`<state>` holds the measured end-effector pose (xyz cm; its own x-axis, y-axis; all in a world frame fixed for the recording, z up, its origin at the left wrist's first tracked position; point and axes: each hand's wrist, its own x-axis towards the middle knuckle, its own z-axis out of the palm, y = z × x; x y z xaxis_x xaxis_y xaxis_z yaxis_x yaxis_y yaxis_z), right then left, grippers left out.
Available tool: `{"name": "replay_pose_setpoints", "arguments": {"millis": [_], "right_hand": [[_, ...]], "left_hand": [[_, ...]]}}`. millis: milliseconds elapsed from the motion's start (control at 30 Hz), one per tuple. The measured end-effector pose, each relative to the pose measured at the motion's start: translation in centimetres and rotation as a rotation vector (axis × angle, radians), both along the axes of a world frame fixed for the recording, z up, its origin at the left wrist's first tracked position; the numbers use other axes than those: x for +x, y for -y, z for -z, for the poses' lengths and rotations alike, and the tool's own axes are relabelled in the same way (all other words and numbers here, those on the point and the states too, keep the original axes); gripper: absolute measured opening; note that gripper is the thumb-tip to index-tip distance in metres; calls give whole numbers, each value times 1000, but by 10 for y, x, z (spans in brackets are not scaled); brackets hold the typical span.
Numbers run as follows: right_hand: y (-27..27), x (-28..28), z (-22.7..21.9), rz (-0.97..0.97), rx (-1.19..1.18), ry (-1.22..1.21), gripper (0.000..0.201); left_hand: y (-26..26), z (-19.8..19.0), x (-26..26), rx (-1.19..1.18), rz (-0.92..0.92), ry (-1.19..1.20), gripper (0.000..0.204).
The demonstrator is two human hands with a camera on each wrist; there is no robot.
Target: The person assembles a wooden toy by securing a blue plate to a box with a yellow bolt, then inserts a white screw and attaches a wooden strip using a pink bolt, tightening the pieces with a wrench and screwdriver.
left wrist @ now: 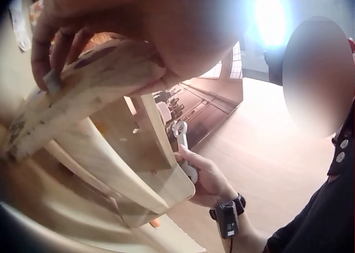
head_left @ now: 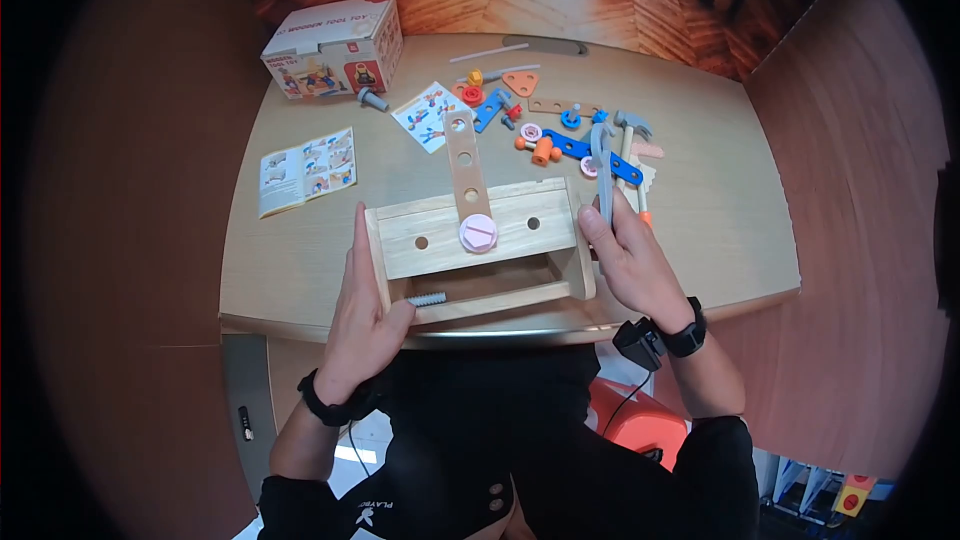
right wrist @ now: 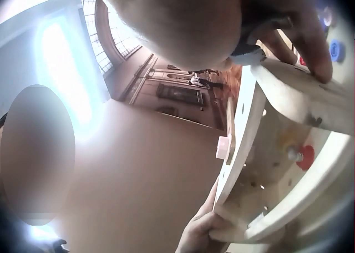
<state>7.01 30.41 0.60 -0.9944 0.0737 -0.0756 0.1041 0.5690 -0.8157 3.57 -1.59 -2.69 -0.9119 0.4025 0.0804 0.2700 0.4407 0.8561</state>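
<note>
A wooden toy toolbox (head_left: 400, 252), tilted up, is held near the table's front edge. My left hand (head_left: 366, 325) grips its left end, fingers along the outer side panel and thumb at the front rail. Beside that thumb a grey threaded bolt (head_left: 428, 298) sticks out inside the box. My right hand (head_left: 634, 258) holds a grey toy wrench (head_left: 603, 160) upright against the right end panel. A pink bolt (head_left: 478, 233) fastens a wooden strip with holes (head_left: 466, 162) to the box's long panel, and the strip points away from me.
Behind the box lie an instruction booklet (head_left: 308, 172), a picture sheet (head_left: 433, 117), a blue strip (head_left: 625, 170), a hammer (head_left: 632, 125) and several coloured nuts and bolts. A grey-blue bolt (head_left: 373, 99) is near the carton (head_left: 335, 47) at the back left.
</note>
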Motion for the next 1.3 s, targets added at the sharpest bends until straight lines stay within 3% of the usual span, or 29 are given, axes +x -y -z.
{"name": "replay_pose_setpoints", "arguments": {"millis": [133, 200, 533, 600, 667, 733, 867, 933, 1033, 1167, 1300], "right_hand": [[-2, -10, -6, -50, 68, -14, 47], [-2, -12, -10, -83, 149, 4, 47], [3, -4, -13, -77, 223, 36, 35], [3, -2, -13, -89, 235, 11, 35], [7, -2, -19, -113, 336, -43, 34], [8, -1, -18, -131, 360, -100, 35], [9, 1, -14, -139, 410, -177, 36], [9, 0, -14, -120, 403, -216, 35], [1, 2, -15, -151, 590, -339, 32], [-7, 2, -28, -158, 530, -451, 33], [-17, -6, -42, -351, 619, -465, 33]], "left_hand": [[4, -9, -6, -105, 37, -146, 95], [7, -24, -14, 13, 13, 194, 81], [15, -30, -51, -16, 94, 357, 47], [19, -24, -64, -162, 103, 105, 42], [16, -26, -80, -173, 145, 43, 41], [6, -39, -93, -8, 341, 334, 46], [-23, -45, -114, 96, 386, 597, 47], [-34, -48, -117, 74, 382, 632, 46], [-40, -42, -127, 44, 296, 620, 39], [-46, -51, -133, 45, 247, 602, 32], [-51, -62, -128, -23, 178, 529, 31]]}}
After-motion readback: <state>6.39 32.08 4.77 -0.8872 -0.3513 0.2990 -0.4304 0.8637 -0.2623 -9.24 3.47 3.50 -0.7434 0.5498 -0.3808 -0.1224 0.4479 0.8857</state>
